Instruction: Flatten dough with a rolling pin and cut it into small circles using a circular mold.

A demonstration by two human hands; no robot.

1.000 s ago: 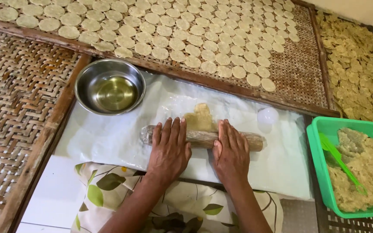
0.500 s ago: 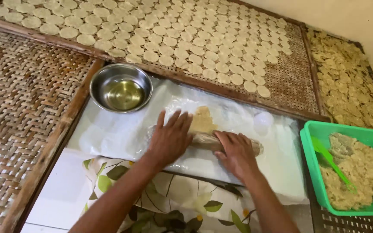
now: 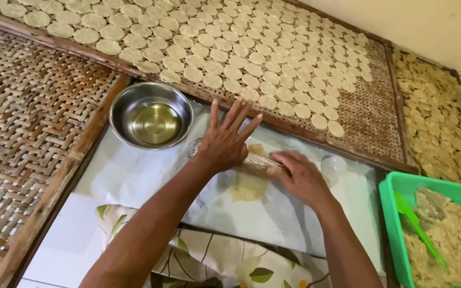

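Observation:
My left hand (image 3: 225, 140) lies flat with fingers spread on a wooden rolling pin (image 3: 260, 163), pressing it down. My right hand (image 3: 301, 177) rests palm-down on the pin's other end. Under the pin lies a thin, flattened piece of pale yellow dough (image 3: 249, 185) on a clear plastic sheet (image 3: 150, 176). The pin sits at the far side of the sheet, close to the wooden frame of the drying tray. Most of the pin is hidden beneath my palms.
A steel bowl (image 3: 151, 114) holding oil stands left of my hands. A woven tray (image 3: 372, 114) behind carries several round dough discs (image 3: 230, 48). A green tub (image 3: 401, 186) of dough with a green spatula (image 3: 420, 229) is at right. A leaf-print cloth (image 3: 214, 258) lies near me.
Both hands have pushed the rolling pin away from me across the dough, toward the tray's frame. The flattened dough now shows on the near side of the pin.

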